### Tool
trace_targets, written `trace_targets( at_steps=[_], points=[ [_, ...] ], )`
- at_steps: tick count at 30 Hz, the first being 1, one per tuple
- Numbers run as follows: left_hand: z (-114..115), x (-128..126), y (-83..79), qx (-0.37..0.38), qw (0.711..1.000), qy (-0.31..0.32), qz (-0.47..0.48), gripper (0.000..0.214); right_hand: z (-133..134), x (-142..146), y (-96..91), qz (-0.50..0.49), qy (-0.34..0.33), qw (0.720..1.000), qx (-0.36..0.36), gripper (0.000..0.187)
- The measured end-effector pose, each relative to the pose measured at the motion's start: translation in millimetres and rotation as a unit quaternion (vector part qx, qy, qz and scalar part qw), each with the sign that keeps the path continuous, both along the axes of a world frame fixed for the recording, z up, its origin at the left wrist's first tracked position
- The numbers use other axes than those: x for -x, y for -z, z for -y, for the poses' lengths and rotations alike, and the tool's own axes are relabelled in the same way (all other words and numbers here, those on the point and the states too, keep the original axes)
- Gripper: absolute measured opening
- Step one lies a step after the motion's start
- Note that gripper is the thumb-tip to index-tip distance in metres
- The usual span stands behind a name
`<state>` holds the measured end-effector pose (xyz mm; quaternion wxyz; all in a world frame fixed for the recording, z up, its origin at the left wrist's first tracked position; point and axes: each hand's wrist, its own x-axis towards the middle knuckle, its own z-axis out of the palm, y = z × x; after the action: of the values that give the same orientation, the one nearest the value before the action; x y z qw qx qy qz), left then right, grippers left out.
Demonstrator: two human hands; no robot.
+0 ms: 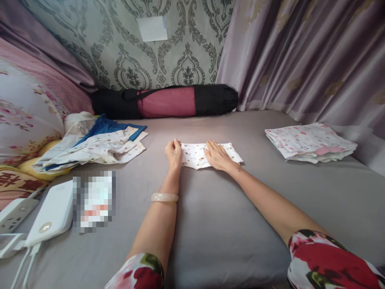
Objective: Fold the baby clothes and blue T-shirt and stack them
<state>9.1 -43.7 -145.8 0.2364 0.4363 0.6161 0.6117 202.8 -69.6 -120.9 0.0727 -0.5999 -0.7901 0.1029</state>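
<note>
A small white printed cloth (pixel 195 154), folded into a narrow strip, lies on the grey bed sheet (pixel 216 224) in the middle. My left hand (pixel 173 153) has its fingers curled closed on the cloth's left end. My right hand (pixel 217 155) lies flat on the cloth's right half, fingers stretched out and pressing it down. A pale bangle (pixel 164 197) sits on my left wrist.
A loose pile of white and blue clothes (pixel 99 144) lies at the left. A folded stack of pink-printed cloths (pixel 309 142) sits at the right. A black and red roll bag (pixel 165 101) lies along the wall. A white power bank (pixel 52 214), power strip (pixel 13 212) and cables are at the near left.
</note>
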Motion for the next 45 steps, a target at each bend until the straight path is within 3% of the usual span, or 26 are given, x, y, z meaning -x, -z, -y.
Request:
trace_targets(
  at_steps=[5, 10, 18, 23, 28, 34, 40, 45],
  points=[
    [-0.3, 0.5, -0.3, 0.004, 1.0, -0.004, -0.007, 0.034, 2.3, 17.8, 0.5, -0.002, 0.001, 1.0, 0.0, 0.064],
    [-0.6, 0.9, -0.2, 0.0, 1.0, 0.001, -0.014, 0.034, 4.5, 19.4, 5.4, 0.01, 0.002, 0.999, -0.03, 0.062],
    [-1.0, 0.7, 0.5, 0.002, 1.0, -0.002, -0.027, 0.036, 3.1, 22.4, -1.3, 0.011, 0.003, 1.0, -0.009, 0.06],
    [-1.2, 0.8, 0.0, 0.008, 0.999, -0.011, -0.038, 0.037, 4.2, 42.6, -6.9, 0.017, -0.006, 0.999, -0.028, 0.059],
    [0.4, 1.8, -2.0, 0.013, 0.999, -0.018, -0.033, 0.036, 6.0, 58.1, -1.0, 0.015, -0.015, 0.998, -0.054, 0.059],
    [-2.2, 2.2, -0.9, -0.003, 1.0, -0.023, 0.02, 0.035, 5.7, 57.7, 7.2, 0.011, -0.011, 0.998, -0.059, 0.059],
    [-3.6, 5.9, -0.8, -0.009, 0.993, -0.04, 0.109, 0.033, 6.6, 59.3, 1.3, 0.021, -0.011, 0.999, -0.046, 0.06],
    [-0.1, 6.9, -10.1, -0.001, 0.977, -0.053, 0.209, 0.032, 5.1, 73.7, -4.3, 0.012, -0.027, 0.997, -0.07, 0.057]
  ],
)
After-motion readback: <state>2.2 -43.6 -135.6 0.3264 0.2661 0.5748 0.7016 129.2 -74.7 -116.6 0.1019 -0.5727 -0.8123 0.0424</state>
